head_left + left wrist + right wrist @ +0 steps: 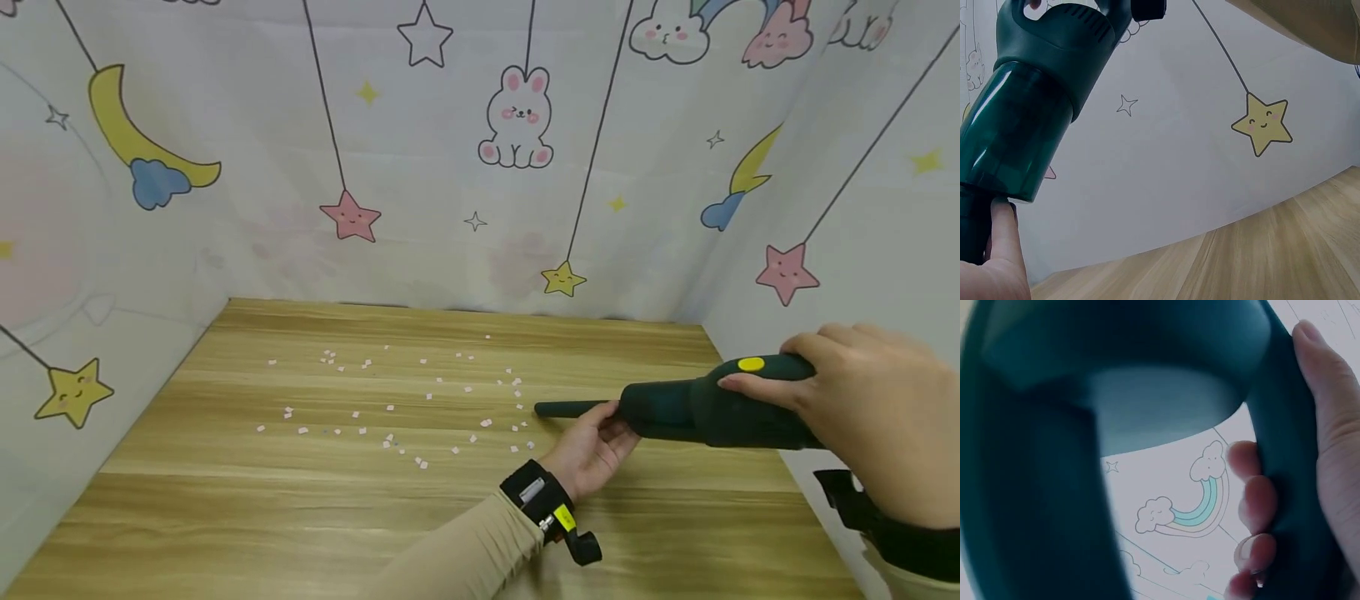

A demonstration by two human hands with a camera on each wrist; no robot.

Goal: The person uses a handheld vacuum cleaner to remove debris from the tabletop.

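Observation:
A dark green handheld vacuum cleaner [667, 412] is held roughly level above the right part of the table, its narrow nozzle [566, 409] pointing left. My right hand [877, 408] grips its handle; in the right wrist view the fingers [1259, 503] curl round the handle [1291, 444]. At the front end, my left hand [588, 454] holds the base of the nozzle from below, and the left wrist view has one finger [1005, 231] against it, just under the translucent dust cup [1019, 131]. Many small white paper bits [390, 407] lie scattered left of the nozzle tip.
The wood-grain tabletop [300, 508] ends at a cloth backdrop [420, 250] printed with stars, moons and rabbits, which rises behind and on both sides. Black straps with small devices sit on both wrists, the left wrist strap [536, 492] close above the table.

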